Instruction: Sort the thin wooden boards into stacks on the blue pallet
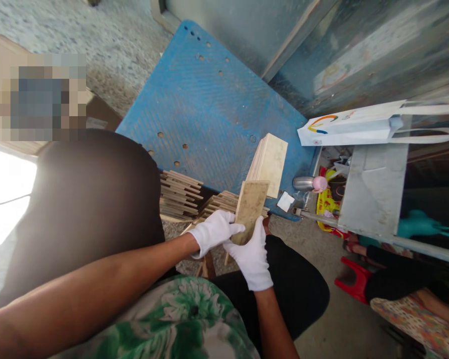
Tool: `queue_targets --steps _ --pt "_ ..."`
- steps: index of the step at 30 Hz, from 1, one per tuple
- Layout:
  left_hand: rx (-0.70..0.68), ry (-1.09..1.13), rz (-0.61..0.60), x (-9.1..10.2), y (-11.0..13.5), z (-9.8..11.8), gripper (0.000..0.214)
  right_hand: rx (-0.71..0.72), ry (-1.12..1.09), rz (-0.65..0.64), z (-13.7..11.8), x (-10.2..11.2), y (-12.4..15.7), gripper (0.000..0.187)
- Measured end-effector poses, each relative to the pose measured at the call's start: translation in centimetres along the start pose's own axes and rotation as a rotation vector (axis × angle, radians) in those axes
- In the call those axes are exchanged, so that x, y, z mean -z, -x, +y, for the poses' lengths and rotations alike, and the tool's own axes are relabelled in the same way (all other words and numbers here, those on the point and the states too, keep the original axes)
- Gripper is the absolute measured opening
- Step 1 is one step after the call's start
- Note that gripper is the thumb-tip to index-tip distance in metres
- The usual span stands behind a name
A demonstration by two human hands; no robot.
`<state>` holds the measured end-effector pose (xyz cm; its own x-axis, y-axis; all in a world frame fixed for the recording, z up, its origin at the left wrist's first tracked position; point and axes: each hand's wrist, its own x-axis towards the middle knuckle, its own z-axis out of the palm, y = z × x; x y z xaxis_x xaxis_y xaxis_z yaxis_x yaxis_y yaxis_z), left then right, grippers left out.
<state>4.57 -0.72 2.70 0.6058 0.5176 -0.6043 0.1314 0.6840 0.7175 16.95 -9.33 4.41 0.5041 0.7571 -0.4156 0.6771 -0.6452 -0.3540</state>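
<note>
Both my hands wear white gloves and hold one thin, pale wooden piece [251, 204] upright in front of me. My left hand [213, 232] grips its lower left edge. My right hand [252, 257] holds its bottom from below. Just behind it, a stack of similar wooden sheets [269, 162] stands tilted on end. Flat piles of the same wooden pieces [179, 194] lie to the left, at the foot of a blue board [209, 104].
A white paper bag [359, 127] lies on a grey metal bench [374, 194] at right. Under it are a metal flask with a pink cap [310, 184] and yellow packaging [325, 202]. Another person sits at lower right by a red stool [353, 279].
</note>
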Motion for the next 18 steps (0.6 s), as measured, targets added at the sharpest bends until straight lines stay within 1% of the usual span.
queue_targets --steps 2,5,7,9,12,14,17,18 --pt "0.001 0.04 0.001 0.0 0.0 -0.1 0.023 0.05 -0.005 0.02 -0.1 -0.8 -0.1 0.126" --pt "0.021 0.03 0.019 0.1 0.0 -0.3 0.024 0.079 -0.038 0.034 0.1 -1.6 -0.6 0.122" --pt "0.023 0.026 0.034 0.1 0.0 -0.2 0.028 0.103 -0.055 0.049 0.1 -1.9 -1.0 0.12" --pt "-0.011 0.041 0.041 0.1 0.2 0.4 0.033 0.119 -0.069 0.078 -0.2 -1.9 -1.5 0.114" --pt "-0.121 0.07 0.028 0.2 0.5 1.8 0.04 0.11 -0.075 0.107 -1.1 -1.2 -2.5 0.105" --pt "-0.164 0.036 0.075 0.5 0.7 2.7 0.042 0.068 -0.054 0.103 -2.0 -0.4 -3.8 0.102" --pt "-0.133 -0.104 0.208 0.8 0.8 3.1 0.041 -0.005 -0.005 0.11 -3.2 0.9 -6.6 0.107" --pt "-0.115 -0.15 0.231 0.9 0.8 3.0 0.04 -0.014 0.004 0.12 -3.5 1.3 -7.8 0.109"
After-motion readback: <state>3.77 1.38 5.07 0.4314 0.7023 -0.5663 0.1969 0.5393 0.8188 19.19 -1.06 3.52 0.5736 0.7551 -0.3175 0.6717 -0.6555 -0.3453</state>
